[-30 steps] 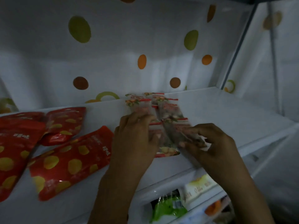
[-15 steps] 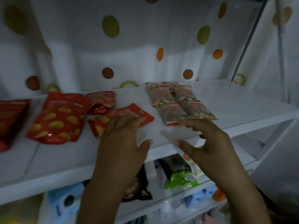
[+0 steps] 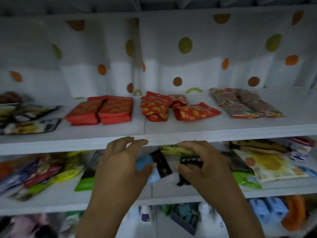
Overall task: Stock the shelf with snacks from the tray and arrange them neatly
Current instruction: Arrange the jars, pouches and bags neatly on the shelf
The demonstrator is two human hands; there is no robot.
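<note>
Both hands have come off the upper shelf [image 3: 223,129] since the earlier frames and now hang just below its front edge, in front of the tier underneath, while the view has pulled back to take in far more of the rack. Below the middle of that edge is the left hand [image 3: 120,167], fingers apart and loosely bent, their tips overlapping the edge. The right hand [image 3: 204,167] is just beside it, fingers likewise spread and curved, thumb out. Neither plainly holds anything, though blur hides whether the fingers touch the goods behind them. Toward the right end of the upper shelf the grey snack packets [image 3: 245,103] lie flat in a two-by-two block, edges touching, set at a slight slant to the front edge. Left of them on the same shelf lie red pouches printed with yellow chips [image 3: 195,111], loosely overlapped, then two plain red packs [image 3: 101,110] side by side, and at the shelf's left end some dark packets [image 3: 29,124], too blurred to read. Behind the upper shelf hangs a white backing with coloured dots [image 3: 185,45]. Under the upper shelf, a blue packet [image 3: 144,162] and a black packet [image 3: 163,164] show between the hands, with a pale bag bearing a yellow flower print [image 3: 267,164] off to the right.
</note>
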